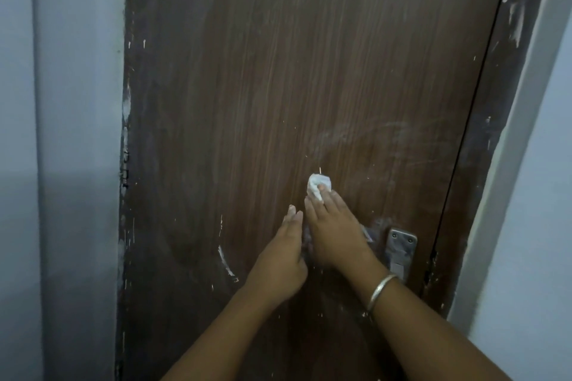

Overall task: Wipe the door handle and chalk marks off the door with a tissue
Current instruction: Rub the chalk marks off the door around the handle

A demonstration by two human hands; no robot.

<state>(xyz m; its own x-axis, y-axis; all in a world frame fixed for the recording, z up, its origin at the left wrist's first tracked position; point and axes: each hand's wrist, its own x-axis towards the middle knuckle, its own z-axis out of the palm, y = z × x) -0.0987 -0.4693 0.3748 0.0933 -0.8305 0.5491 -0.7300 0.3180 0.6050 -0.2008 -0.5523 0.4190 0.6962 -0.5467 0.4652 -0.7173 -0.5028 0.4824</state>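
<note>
The right hand (335, 229) presses the tissue (316, 185) on the door (247, 86) with straight, close fingers (328, 202). The left hand (283, 257) lies flat alongside, its fingers straight and together. Chalk smears (356, 133) show above them, and the handle plate (402, 244) sits to their right, partly behind the wrist.

No readable text or numbers on door (278, 71).

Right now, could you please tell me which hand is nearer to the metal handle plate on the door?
Right. The right hand lies just left of the metal handle plate; the left hand is farther left, beyond it.
</note>
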